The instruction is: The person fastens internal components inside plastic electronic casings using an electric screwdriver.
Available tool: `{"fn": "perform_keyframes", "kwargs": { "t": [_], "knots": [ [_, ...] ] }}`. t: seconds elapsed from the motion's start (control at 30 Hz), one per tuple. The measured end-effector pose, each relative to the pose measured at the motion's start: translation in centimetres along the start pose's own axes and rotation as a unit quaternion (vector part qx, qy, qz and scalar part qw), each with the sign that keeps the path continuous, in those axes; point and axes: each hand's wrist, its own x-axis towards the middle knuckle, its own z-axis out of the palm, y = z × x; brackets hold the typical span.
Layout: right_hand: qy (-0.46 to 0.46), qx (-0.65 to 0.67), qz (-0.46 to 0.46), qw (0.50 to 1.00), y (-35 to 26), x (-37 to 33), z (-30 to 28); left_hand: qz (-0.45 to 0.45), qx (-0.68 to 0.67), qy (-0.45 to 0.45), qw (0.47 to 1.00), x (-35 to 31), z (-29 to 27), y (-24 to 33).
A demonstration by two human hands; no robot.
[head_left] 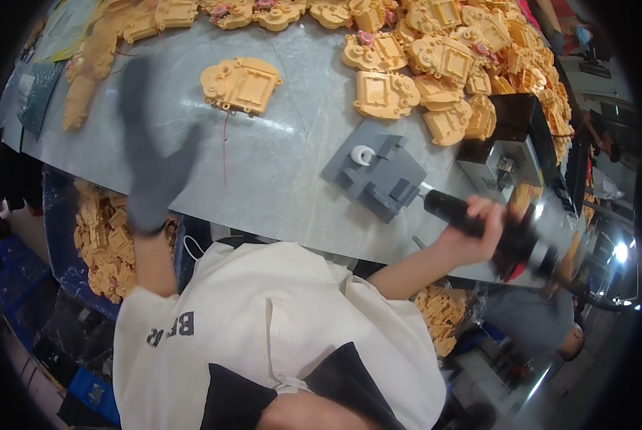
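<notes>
My left hand (156, 143), in a grey glove, is over the left part of the metal table with its fingers stretched out and thumb apart. It is smeared by motion, and nothing shows in it. To its right lies a yellow-orange plastic housing (242, 86) with a thin red wire trailing toward me. My bare right hand (478, 233) is wrapped round a black powered screwdriver (446, 209). The tool's tip points left, close to the right edge of a grey fixture block (378, 175). On that block sits a small white ring-shaped part (362, 155).
More housings (443, 61) are heaped at the back right, and a row runs along the far edge. A black box-like device (507, 143) stands right of the fixture. A blue bin (61, 222) of housings is below the table at left. Another person (529, 315) sits at right.
</notes>
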Motion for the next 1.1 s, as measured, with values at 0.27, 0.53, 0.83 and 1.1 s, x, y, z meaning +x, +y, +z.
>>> {"fn": "perform_keyframes", "kwargs": {
  "t": [0.27, 0.53, 0.83, 1.1],
  "knots": [
    [0.059, 0.007, -0.11, 0.992, -5.1, 0.7, -4.2, 0.143, -0.013, -0.326, 0.934, 6.9, 8.8, 1.0],
    [0.174, -0.092, -0.093, 0.976, -6.4, -2.0, -10.1, 0.26, -0.227, -0.267, 0.9, 5.2, 6.3, 10.0],
    [0.265, -0.179, -0.184, 0.929, -7.7, 0.5, -13.0, 0.391, -0.082, -0.357, 0.844, 2.1, 13.1, 15.5],
    [0.262, -0.185, -0.166, 0.932, -6.1, 2.0, -13.9, 0.339, -0.13, -0.368, 0.856, 1.6, 11.5, 15.2]
  ]
}}
